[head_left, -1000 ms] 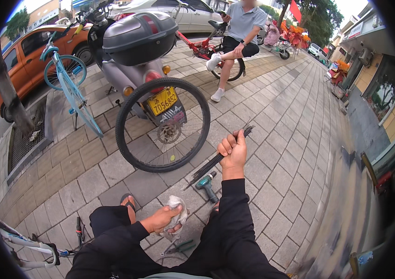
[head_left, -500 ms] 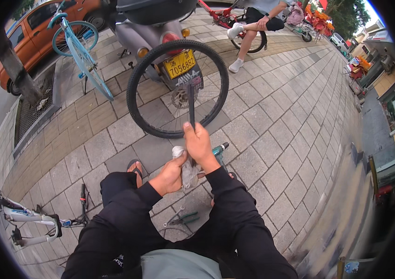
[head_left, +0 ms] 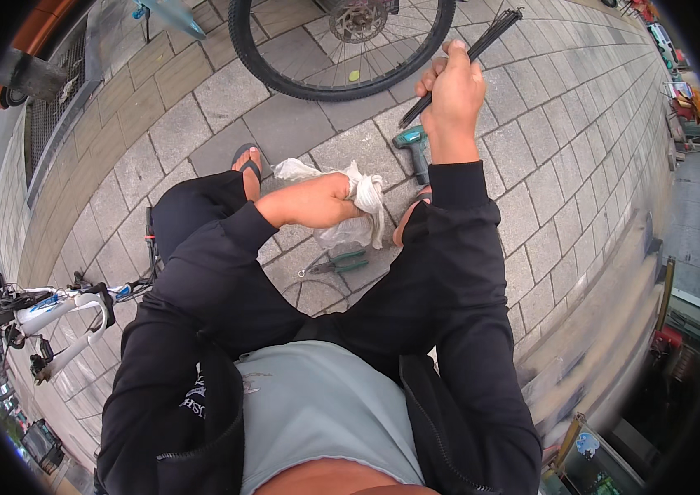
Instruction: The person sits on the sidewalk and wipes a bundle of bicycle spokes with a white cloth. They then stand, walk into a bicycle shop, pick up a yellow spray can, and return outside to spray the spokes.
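I see my right hand clenched around a bundle of black spokes, raised above the paving, their tips pointing up and to the right near the wheel. My left hand grips a white rag over my knee, apart from the spokes. To wipe well, I judge the rag should wrap the whole bundle and slide along its length, the right fist tight so none of the spokes slip. A drill and pliers lie on the pavers below.
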A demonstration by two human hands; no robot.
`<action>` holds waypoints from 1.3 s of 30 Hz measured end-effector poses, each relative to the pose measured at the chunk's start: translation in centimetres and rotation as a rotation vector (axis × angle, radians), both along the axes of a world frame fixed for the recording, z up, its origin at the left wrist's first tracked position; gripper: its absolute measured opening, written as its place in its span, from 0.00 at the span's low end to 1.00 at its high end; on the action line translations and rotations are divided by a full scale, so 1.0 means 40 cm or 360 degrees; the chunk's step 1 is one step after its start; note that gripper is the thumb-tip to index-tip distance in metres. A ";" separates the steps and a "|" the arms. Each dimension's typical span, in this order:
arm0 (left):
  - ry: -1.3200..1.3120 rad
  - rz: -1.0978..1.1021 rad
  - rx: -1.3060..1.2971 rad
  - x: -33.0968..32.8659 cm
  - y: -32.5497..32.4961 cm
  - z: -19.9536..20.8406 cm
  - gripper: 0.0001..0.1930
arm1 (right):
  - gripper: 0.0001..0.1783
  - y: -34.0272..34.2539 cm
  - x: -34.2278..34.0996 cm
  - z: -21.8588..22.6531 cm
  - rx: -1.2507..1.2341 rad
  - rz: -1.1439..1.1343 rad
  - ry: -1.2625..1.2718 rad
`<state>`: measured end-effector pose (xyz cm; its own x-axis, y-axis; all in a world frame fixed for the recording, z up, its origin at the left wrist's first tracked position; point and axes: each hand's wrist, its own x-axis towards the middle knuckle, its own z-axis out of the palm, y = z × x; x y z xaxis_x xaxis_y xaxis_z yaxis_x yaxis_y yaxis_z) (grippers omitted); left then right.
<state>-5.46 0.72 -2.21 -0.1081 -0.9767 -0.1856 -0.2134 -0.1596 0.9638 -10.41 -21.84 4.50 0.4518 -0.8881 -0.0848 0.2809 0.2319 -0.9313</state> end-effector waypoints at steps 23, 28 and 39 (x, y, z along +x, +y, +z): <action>0.0526 0.0831 0.0064 0.049 -0.042 0.147 0.10 | 0.20 0.063 -0.008 -0.029 0.0314 0.1148 -0.0328; 0.1200 0.0731 0.0095 0.044 -0.021 0.155 0.12 | 0.20 0.054 -0.013 -0.029 0.0413 0.1322 -0.0495; 0.0036 0.0729 0.0139 0.053 -0.019 0.155 0.18 | 0.17 0.110 -0.008 -0.025 0.0317 0.1315 -0.0333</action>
